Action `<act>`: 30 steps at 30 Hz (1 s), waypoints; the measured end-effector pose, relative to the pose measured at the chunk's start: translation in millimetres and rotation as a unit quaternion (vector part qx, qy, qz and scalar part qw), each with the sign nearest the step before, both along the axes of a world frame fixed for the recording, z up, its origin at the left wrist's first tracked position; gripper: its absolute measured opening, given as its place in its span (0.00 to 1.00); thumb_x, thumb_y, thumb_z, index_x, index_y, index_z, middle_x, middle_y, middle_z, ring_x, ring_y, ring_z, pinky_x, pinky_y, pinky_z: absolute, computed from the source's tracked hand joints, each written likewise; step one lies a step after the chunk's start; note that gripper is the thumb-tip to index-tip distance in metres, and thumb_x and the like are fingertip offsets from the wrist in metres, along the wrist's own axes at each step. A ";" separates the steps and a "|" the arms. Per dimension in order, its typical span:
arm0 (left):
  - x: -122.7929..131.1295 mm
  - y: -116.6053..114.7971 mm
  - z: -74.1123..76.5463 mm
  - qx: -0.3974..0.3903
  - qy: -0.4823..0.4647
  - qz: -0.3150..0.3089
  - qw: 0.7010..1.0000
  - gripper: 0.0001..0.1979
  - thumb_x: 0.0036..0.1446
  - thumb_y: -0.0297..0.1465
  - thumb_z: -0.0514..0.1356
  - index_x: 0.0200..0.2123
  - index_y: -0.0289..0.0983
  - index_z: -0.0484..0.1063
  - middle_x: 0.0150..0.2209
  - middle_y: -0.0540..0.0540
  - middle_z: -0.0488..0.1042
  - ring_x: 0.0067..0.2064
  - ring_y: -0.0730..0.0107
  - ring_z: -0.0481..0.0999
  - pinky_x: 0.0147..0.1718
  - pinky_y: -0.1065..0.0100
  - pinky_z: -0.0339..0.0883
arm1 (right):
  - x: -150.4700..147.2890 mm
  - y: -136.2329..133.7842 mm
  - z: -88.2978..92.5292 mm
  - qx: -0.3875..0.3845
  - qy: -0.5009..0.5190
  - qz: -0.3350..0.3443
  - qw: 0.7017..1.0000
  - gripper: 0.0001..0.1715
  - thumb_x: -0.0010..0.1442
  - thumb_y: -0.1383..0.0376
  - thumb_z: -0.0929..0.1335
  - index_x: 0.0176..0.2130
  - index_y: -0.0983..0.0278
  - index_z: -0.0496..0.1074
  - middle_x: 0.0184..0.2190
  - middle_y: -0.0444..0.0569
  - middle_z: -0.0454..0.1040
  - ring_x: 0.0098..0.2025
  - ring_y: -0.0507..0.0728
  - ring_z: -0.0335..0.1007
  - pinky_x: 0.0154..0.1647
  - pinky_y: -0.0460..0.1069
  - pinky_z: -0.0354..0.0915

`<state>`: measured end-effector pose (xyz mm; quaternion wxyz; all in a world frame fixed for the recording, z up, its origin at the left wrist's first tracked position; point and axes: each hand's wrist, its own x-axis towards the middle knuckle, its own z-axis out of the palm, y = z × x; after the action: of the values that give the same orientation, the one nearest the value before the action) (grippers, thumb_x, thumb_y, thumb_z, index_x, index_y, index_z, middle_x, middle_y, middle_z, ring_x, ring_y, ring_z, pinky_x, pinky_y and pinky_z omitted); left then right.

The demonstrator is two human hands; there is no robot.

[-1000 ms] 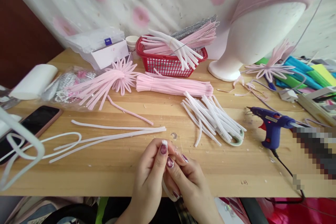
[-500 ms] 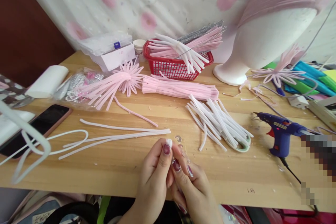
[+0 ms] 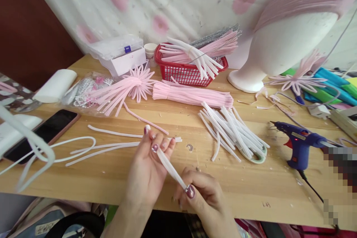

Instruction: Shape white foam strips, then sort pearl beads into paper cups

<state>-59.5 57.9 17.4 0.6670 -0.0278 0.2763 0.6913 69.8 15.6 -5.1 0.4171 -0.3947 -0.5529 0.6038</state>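
Fingers [image 3: 165, 144] of the left hand [image 3: 143, 171] and right hand [image 3: 205, 198] pinch separate portions of one white strip [image 3: 172, 169], the hands having parted from the close clasp of half a second ago, left palm now turned up. Previously mostly hidden, the strip now spans the gap above the near part of the table [image 3: 245, 193], which suggests a straightening or smoothing pull between two holds. Beside the left thumb, a small white end [image 3: 147, 128] remains exposed.
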 end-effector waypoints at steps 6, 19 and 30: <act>-22.0 12.8 5.8 0.023 -0.128 0.017 0.991 0.23 0.73 0.26 0.36 0.28 0.35 0.63 0.17 0.59 0.54 0.16 0.83 0.56 0.22 0.76 0.61 | 5.8 0.5 -1.4 0.076 -0.079 -0.031 0.994 0.19 0.70 0.57 0.63 0.30 0.61 0.75 0.37 0.48 0.74 0.43 0.54 0.71 0.45 0.45 0.64; -9.1 8.4 3.9 0.123 -0.083 -0.014 0.989 0.21 0.72 0.28 0.42 0.29 0.34 0.67 0.20 0.58 0.49 0.19 0.81 0.52 0.21 0.76 0.56 | 12.5 2.2 -8.4 -0.048 -0.019 -0.060 0.997 0.17 0.62 0.54 0.70 0.29 0.60 0.82 0.26 0.48 0.77 0.29 0.54 0.69 0.33 0.46 0.65; -2.2 2.4 5.9 0.153 0.064 -0.025 0.986 0.11 0.63 0.31 0.62 0.27 0.35 0.70 0.20 0.57 0.53 0.22 0.78 0.46 0.24 0.75 0.57 | 13.0 -1.8 -11.0 -0.150 0.054 -0.091 0.983 0.14 0.53 0.52 0.77 0.29 0.60 0.83 0.27 0.50 0.82 0.30 0.54 0.74 0.34 0.47 0.70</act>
<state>-61.7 60.4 23.3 0.6615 0.1254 0.2104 0.7088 82.8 13.8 -16.1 0.4360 -0.4685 -0.3946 0.6593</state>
